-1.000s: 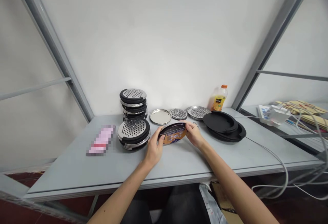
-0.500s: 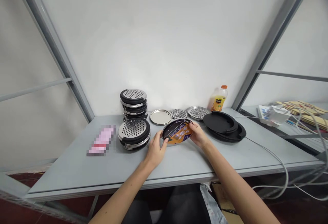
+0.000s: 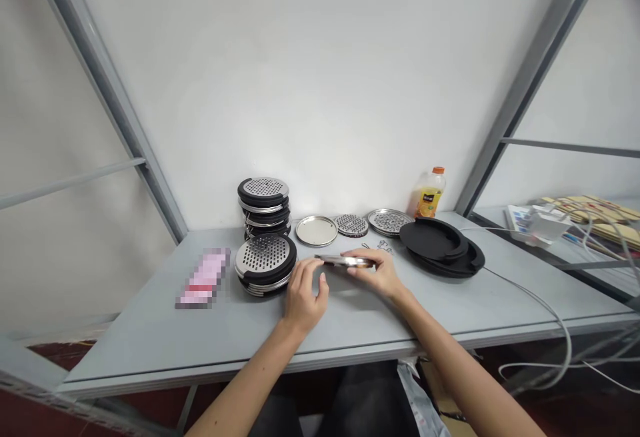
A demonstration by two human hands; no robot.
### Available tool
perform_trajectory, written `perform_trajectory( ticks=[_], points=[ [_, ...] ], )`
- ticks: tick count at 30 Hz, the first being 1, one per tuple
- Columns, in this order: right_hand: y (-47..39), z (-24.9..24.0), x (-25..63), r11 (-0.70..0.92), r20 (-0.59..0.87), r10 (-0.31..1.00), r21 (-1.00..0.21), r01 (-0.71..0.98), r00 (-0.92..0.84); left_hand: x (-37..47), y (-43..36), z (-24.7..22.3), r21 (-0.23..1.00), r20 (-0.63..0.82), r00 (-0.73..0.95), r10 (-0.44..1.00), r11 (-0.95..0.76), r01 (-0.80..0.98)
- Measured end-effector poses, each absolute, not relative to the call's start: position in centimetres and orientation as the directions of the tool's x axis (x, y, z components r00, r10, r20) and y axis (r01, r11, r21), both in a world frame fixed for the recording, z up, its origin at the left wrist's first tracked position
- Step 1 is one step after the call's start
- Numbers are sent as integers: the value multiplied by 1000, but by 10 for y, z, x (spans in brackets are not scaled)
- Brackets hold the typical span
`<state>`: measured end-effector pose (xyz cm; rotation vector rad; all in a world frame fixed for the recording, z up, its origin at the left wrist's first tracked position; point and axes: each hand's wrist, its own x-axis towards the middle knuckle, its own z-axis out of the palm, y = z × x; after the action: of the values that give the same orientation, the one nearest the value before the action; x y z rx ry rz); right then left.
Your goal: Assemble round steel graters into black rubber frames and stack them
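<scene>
A thin, shiny round metal disc [image 3: 340,261], seen almost edge-on, is level above the desk. My right hand [image 3: 383,274] is closed on its right end, fingers on top and thumb below. My left hand [image 3: 305,294] is at the disc's left end; its fingertips meet or nearly meet the rim, and the thumb stands apart. Just left of that hand sits a black-rimmed round grater [image 3: 265,254] on stacked metal rings. Behind the disc lie a plain round metal plate [image 3: 317,231], a small perforated disc [image 3: 352,225] and a larger perforated grater plate [image 3: 390,222].
A stack of black-rimmed graters [image 3: 264,207] stands at the back left. Black round trays [image 3: 435,240] overlap at right, before a juice bottle [image 3: 430,194]. Small wire clips [image 3: 384,246] lie near the middle. A blurred pink item [image 3: 204,277] is at left; white cables [image 3: 550,317] hang at right.
The disc has turned from showing its shiny, orange-and-purple patterned face to nearly edge-on. My left thumb has come off it, while my right hand keeps its grip.
</scene>
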<state>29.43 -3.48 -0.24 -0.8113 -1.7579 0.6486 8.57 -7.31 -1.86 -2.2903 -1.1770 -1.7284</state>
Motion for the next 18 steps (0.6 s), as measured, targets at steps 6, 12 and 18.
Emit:
perform_trajectory(
  ticks=[6, 12, 18],
  points=[
    [-49, -9, 273, 813, 586, 576, -479, 330, -569, 88, -68, -19, 458, 727, 180, 663, -663, 592],
    [-50, -7, 275, 823, 514, 563, -418, 384, -647, 87, -67, -22, 575, 555, 219, 803, -560, 596],
    [-41, -25, 276, 693, 535, 708, -400, 600, -461, 86, -67, -22, 563, 552, 211, 807, -547, 620]
  ],
)
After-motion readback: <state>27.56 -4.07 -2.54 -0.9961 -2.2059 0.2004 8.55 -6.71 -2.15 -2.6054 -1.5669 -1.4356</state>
